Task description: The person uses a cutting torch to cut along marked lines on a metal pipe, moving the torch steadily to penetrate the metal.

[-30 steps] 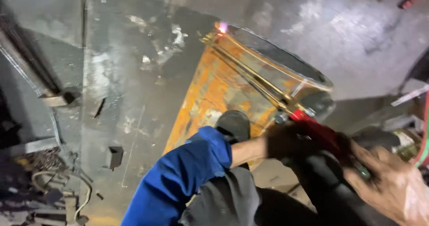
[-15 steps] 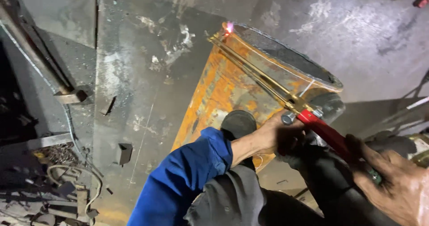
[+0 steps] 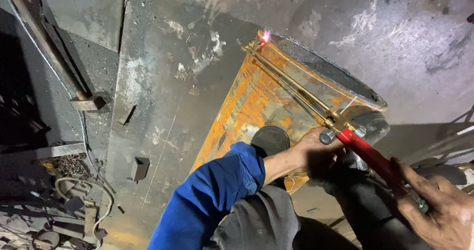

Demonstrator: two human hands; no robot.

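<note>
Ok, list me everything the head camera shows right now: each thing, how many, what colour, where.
cutting torch: one, brass tubes with red handle, running from the lower right up to the centre top
flame: one, pink-white, at the torch tip on the far edge of the steel piece
steel piece: one, rusty orange with a dark curved top edge, centre
floor plate: one, grey and scuffed, under and around the steel piece
scrap and cable: a pile, dark and rusty, lower left
shoe: one, black, against the steel piece
sleeve: one, blue, lower centre
left hand: one, bare, under the torch near its valve
right hand: one, bare, grimy, on the rear of the red handle
</note>
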